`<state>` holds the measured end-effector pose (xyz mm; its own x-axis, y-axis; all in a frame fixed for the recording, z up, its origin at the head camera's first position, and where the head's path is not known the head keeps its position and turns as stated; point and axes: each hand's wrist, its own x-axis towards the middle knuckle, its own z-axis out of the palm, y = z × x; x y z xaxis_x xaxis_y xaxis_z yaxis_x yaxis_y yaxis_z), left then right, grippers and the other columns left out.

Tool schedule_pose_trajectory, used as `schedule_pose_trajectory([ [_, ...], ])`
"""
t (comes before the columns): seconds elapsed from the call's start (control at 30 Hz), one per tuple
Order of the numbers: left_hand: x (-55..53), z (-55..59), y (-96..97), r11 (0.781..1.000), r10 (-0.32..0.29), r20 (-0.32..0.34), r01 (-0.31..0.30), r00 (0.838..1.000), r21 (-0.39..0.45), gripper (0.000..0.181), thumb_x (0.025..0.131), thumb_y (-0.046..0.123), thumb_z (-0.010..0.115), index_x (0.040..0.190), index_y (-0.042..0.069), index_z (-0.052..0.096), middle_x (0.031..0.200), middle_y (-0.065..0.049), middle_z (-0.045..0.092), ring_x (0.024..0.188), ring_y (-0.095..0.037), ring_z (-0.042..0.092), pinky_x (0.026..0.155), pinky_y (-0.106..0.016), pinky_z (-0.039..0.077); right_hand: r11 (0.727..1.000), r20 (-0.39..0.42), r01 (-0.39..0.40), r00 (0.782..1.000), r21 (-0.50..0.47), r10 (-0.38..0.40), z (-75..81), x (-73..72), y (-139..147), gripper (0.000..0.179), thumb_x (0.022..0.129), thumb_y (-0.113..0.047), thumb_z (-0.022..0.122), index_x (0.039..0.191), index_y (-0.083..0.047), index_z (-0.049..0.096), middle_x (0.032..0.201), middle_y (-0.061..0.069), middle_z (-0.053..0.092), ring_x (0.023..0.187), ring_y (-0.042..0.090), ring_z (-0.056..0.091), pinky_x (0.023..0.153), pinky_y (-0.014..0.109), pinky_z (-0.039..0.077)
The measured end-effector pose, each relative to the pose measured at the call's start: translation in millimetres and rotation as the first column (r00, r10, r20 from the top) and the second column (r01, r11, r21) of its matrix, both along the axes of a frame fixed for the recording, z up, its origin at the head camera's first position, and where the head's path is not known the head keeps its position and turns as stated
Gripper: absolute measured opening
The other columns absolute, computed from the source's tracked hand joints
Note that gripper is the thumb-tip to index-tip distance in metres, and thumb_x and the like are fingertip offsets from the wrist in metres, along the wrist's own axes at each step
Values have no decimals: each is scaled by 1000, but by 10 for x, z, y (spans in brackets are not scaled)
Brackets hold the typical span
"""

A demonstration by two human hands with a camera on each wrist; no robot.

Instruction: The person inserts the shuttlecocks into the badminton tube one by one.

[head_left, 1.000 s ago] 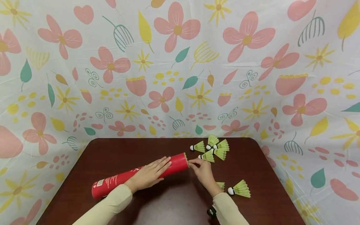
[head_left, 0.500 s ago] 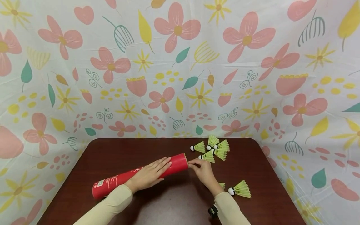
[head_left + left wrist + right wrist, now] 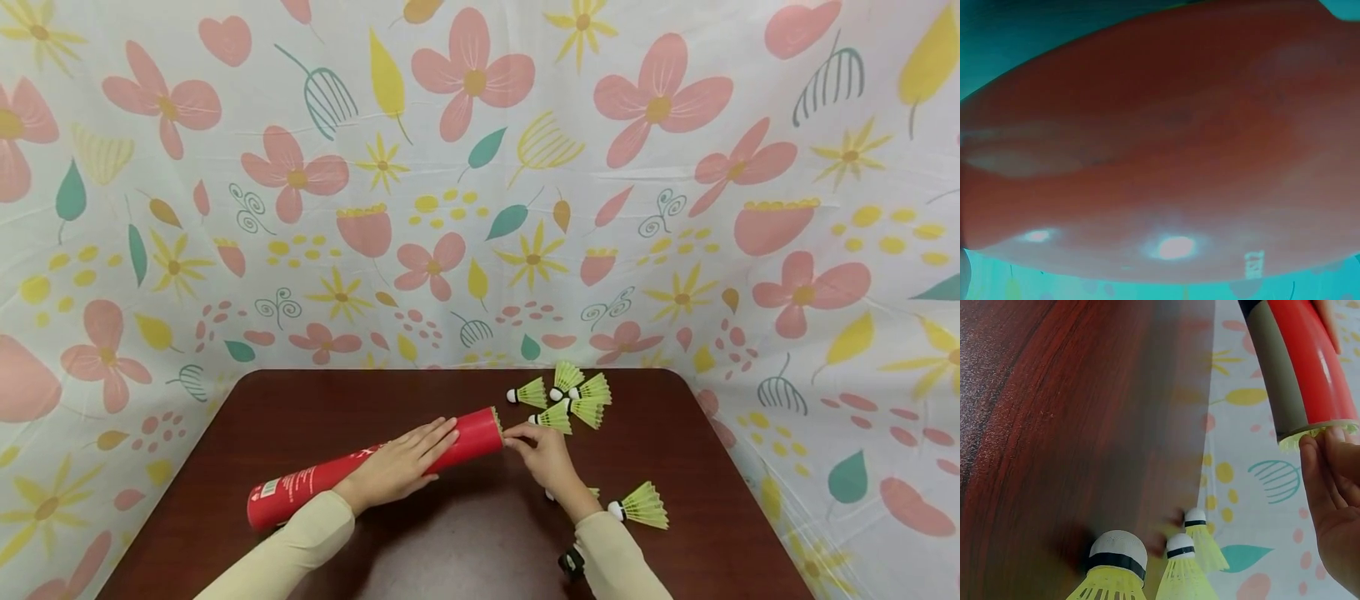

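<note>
A red shuttlecock tube slants across the table, its right end higher in the head view. My left hand holds the tube around its middle, fingers laid over the top and thumb on the near side. At the tube's right mouth, my right hand pinches the yellow skirt edge of a shuttlecock with thumb and fingertips. The rest of that shuttlecock is hidden inside the tube. Only the tube's red surface fills most of the left wrist view, which is blurred.
Several yellow shuttlecocks lie grouped at the back right of the dark wooden table. Another shuttlecock lies right of my right forearm, and one more is partly hidden by the wrist. A floral cloth hangs behind the table.
My right wrist and sleeve have shifted slightly to the right, while the fingertips stay at the tube mouth. The left hand and the tube look nearly unchanged.
</note>
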<state>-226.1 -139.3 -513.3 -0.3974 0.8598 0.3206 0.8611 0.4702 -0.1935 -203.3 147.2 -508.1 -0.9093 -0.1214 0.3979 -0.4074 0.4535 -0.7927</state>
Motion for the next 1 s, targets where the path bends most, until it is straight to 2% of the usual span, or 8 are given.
schedule_pose_trajectory([
  [0.23,0,-6,-13,1000,12,17,-12,1000,-5,97,79,31,79,153,8,21,159,-10,19,143,-27,26,111,-38,33,999,-56,-41,997,30,43,0,-13,-26,15,81,5,70,89,-6,76,86,2,72,74,18,67,64,25,54],
  [0.57,0,-30,-27,1000,21,27,-21,999,-13,97,80,31,78,154,8,20,159,-9,19,144,-26,23,112,-37,31,994,-37,-98,994,54,100,-9,8,53,19,84,6,67,96,-6,75,93,5,72,82,21,68,70,27,56],
  [0.8,9,-16,-62,1000,22,17,-22,1000,-14,97,80,32,78,154,9,19,159,-9,19,144,-26,23,112,-37,30,999,-46,3,999,45,-1,-16,47,305,23,83,5,68,97,-11,76,94,2,73,84,18,70,69,26,56],
  [1.0,2,-23,-79,1000,16,14,-17,1000,4,99,79,31,79,154,9,19,159,-9,19,144,-26,24,111,-38,32,996,10,79,997,44,-79,16,108,589,23,87,1,66,104,-13,74,97,3,72,88,21,70,72,28,57],
])
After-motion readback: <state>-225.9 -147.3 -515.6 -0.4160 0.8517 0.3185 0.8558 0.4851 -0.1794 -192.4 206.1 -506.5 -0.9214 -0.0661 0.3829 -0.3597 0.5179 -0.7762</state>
